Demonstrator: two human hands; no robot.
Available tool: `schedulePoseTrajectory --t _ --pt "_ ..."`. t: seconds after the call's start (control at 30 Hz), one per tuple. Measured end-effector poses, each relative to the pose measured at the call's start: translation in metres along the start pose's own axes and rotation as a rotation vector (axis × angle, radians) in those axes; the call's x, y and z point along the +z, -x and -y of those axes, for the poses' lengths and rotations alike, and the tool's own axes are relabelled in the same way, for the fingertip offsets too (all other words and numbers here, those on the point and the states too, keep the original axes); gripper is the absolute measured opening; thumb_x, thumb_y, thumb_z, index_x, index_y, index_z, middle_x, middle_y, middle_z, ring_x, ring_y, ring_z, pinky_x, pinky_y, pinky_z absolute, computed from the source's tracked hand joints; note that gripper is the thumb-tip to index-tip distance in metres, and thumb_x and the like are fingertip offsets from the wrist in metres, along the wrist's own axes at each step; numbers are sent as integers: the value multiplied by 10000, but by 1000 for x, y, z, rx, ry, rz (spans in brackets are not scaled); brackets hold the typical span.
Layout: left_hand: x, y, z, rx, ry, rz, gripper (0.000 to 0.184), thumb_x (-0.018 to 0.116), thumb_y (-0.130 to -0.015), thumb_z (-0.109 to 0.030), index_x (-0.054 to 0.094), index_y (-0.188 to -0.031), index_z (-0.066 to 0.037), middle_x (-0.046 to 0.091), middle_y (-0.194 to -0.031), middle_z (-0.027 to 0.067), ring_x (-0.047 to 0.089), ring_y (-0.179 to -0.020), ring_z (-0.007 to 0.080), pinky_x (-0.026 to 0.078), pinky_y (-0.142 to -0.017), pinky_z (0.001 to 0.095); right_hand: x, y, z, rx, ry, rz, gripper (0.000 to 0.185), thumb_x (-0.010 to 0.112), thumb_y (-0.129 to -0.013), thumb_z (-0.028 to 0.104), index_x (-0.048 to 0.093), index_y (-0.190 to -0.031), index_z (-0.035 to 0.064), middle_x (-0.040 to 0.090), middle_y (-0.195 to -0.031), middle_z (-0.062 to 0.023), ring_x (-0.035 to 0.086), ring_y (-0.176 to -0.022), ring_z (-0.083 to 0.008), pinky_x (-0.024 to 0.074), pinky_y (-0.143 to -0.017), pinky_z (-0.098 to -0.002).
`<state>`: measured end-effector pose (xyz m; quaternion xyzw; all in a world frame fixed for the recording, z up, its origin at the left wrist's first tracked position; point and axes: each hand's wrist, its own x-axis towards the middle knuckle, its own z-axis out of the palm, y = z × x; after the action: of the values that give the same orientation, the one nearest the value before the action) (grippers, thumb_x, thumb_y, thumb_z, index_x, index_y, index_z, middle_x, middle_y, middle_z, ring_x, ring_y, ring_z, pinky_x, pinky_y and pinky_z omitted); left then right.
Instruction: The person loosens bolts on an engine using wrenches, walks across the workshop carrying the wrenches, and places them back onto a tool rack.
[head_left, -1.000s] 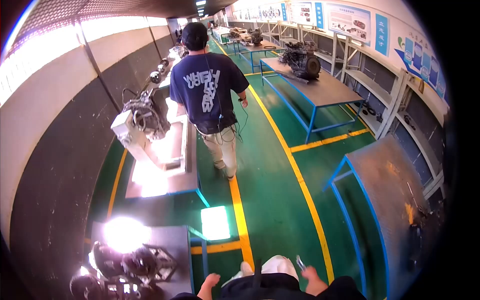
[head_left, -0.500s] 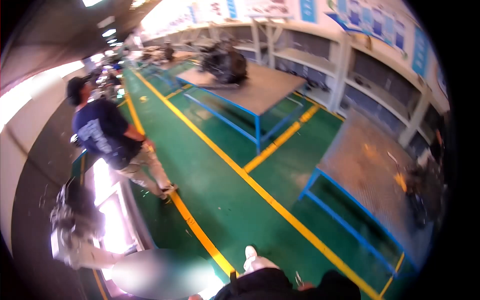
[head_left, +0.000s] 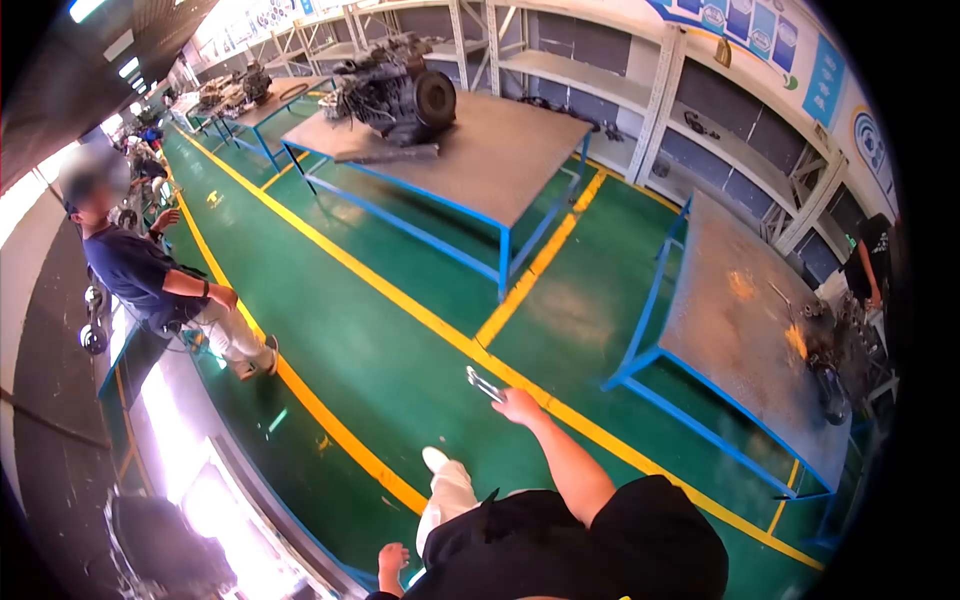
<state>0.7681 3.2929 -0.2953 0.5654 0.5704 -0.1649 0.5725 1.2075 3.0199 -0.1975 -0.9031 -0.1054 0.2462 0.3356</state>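
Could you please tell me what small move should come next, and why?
Probably a short step toward the engine on its blue-framed table, since the right hand holds a metal tool out over the green floor, away from any workpiece.

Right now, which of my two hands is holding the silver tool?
Your right hand, stretched forward over the green floor, holds the silver tool. Your left hand is lower in view, with no tool showing in it.

A slim, shiny silver metal tool (head_left: 484, 384) is gripped in the right hand (head_left: 518, 406), its exposed end tilted toward ten o'clock, above the green floor (head_left: 380, 370).
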Motion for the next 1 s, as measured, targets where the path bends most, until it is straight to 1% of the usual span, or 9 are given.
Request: schedulePoseTrajectory --t 0.3,0.47,0.6,0.63,0.7,0.73,0.83,0.93,1.0 --pt "-50 -92 -202 -27 -97 52 252 482 -823 -243 562 -954 -43 612 -803 67 578 -678 155 469 -577 300 53 8 -106 508 253 149 351 624 -640 355 638 -761 26 616 -744 -182 603 -667 -325 485 -601 -386" --pt "-79 -156 -300 -30 -140 23 250 485 -822 -256 552 -965 -63 611 -831 66 582 -712 168 475 -628 323 40 37 -110 870 83 247 276 676 -632 262 605 -630 -5 576 -547 -99 574 -485 -183 434 -451 -333" --pt "-79 -199 -364 -110 -114 -20 250 489 -823 -268 552 -962 -69 610 -833 59 581 -701 163 475 -626 315 41 -15 -125 861 41 305 239 654 -674 231 598 -640 1 530 -509 -56 506 -438 -143 400 -430 -323" --pt "-83 -206 -379 -132 -125 -17 247 491 -823 -267 552 -962 -72 610 -836 55 581 -707 159 473 -621 306 58 -26 -180 543 -103 357 209 624 -726 225 603 -695 20 506 -540 -51 498 -506 -147 403 -484 -340" --pt "-76 -222 -415 -152 -37 -67 243 492 -824 -266 551 -961 -74 610 -839 51 581 -713 155 470 -615 298 53 -118 -135 936 -86 174 266 733 -580 150 616 -693 -61 578 -560 -141 557 -465 -167 417 -426 -372" --pt "-77 -230 -431 -176 -66 -35 253 490 -825 -265 553 -973 -70 610 -848 48 580 -720 151 471 -616 295 -11 -167 -20 844 10 326 308 680 -688 283 620 -818 10 601 -738 -139 598 -752 -202 451 -695 -379" --pt "-71 -239 -505 -97 -92 -32 282 483 -825 -262 553 -1009 -59 611 -865 42 577 -729 143 468 -618 283 8 -323 -31 616 155 106 264 727 -598 151 614 -719 -55 603 -620 -178 602 -523 -216 456 -482 -386" --pt "-79 -243 -573 83 -79 -107 324 478 -822 -262 549 -1054 -46 612 -872 41 573 -731 134 463 -619 269 -23 -493 56 276 448 263 349 660 -634 251 619 -850 -19 612 -843 -228 606 -799 -347 488 -694 -409" --pt "-83 -244 -610 165 -98 -176 346 479 -810 -252 558 -1062 -29 614 -835 46 573 -710 132 460 -611 256 -76 -563 185 64 507 175 304 644 -656 253 623 -809 -9 606 -870 -227 594 -808 -370 485 -753 -414"
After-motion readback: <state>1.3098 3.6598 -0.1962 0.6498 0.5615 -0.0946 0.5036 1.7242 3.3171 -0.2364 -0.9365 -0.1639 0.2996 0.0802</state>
